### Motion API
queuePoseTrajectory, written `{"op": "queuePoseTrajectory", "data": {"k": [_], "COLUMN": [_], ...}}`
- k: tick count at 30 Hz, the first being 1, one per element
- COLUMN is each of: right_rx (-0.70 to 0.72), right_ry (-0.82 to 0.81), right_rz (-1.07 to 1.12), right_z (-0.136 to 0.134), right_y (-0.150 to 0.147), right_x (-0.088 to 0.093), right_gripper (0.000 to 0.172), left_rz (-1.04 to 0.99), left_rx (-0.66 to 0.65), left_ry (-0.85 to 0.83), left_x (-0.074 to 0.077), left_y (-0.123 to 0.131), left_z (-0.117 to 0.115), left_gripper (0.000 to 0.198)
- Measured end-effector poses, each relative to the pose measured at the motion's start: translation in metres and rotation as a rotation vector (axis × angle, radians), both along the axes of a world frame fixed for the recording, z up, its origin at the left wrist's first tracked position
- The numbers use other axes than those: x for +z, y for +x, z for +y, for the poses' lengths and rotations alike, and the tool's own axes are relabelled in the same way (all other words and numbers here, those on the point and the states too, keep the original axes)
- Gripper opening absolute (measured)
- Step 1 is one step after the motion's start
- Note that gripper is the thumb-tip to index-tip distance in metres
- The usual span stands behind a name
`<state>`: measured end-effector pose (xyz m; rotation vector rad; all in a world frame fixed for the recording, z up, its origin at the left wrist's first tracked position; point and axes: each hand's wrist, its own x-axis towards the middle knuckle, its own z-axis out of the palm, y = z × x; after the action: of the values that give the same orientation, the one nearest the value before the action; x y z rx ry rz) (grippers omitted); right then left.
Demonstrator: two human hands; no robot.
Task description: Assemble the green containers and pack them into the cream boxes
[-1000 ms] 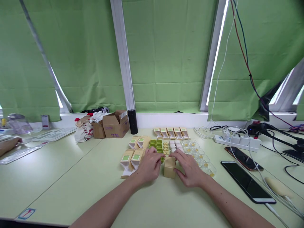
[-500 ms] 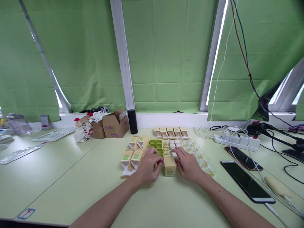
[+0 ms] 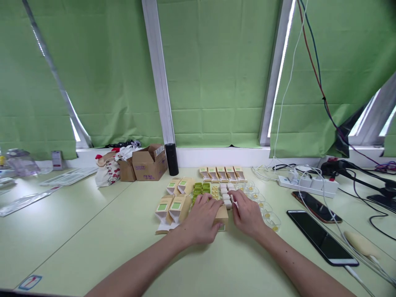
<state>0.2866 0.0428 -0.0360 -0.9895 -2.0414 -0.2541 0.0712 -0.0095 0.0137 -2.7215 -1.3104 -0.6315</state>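
The left forearm (image 3: 145,262) is showing bare from the lower edge of the view; it is narrowing evenly toward the left wrist (image 3: 185,235); the left hand (image 3: 201,218) is likewise appearing bare, with a broad, smooth back and slim fingers (image 3: 214,205); the right forearm (image 3: 286,243) is also showing bare and is tapering toward the right wrist (image 3: 262,231); it is bearing small dark spots (image 3: 286,251) along its surface; the right hand (image 3: 248,212) is appearing bare, rounded at the back; fingernail detail is proving too small to assess.

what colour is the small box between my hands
The small box is tan, with some green on its front; head view.
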Motion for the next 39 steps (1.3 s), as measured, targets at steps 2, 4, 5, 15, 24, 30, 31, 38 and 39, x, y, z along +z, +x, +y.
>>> {"op": "queuePoseTrajectory", "data": {"k": [2,4,5,15,24,30,31,38,39], "right_rx": [-0.001,-0.003,-0.004,0.003,0.035,0.055,0.064,0.097,0.098], "right_ry": [0.009,0.017,0.018,0.014,0.015,0.028,0.03,0.025,0.023], "right_rz": [0.002,-0.002,-0.003,-0.001,-0.011,-0.014,-0.016,-0.032,-0.033], "right_z": [0.0,0.0,0.0,-0.002,-0.008,-0.011,-0.011,-0.013,-0.014], "right_y": [0.0,0.0,0.001,0.0,-0.006,-0.007,-0.008,-0.009,-0.01], "right_x": [0.0,0.0,0.0,0.001,0.0,0.001,0.001,-0.001,-0.001], "right_gripper": [0.042,0.042,0.042,0.04,0.041,0.038,0.038,0.039,0.039], "left_rz": [0.064,0.111,0.124,0.126,0.141,0.17,0.173,0.207,0.214], "left_rx": [0.002,-0.002,-0.007,0.237,0.487,0.552,0.555,0.568,0.568], "left_ry": [-0.004,-0.015,-0.023,-0.013,0.064,0.047,0.045,0.018,0.012], "left_x": [0.002,0.007,0.01,0.073,0.065,0.034,0.031,0.014,0.012], "left_y": [0.003,0.004,0.004,-0.043,-0.085,-0.089,-0.09,-0.089,-0.089], "left_z": [0.002,0.005,0.006,0.099,0.208,0.24,0.244,0.26,0.26], "left_gripper": [0.049,0.049,0.05,0.059,0.05,0.038,0.038,0.038,0.039]}}
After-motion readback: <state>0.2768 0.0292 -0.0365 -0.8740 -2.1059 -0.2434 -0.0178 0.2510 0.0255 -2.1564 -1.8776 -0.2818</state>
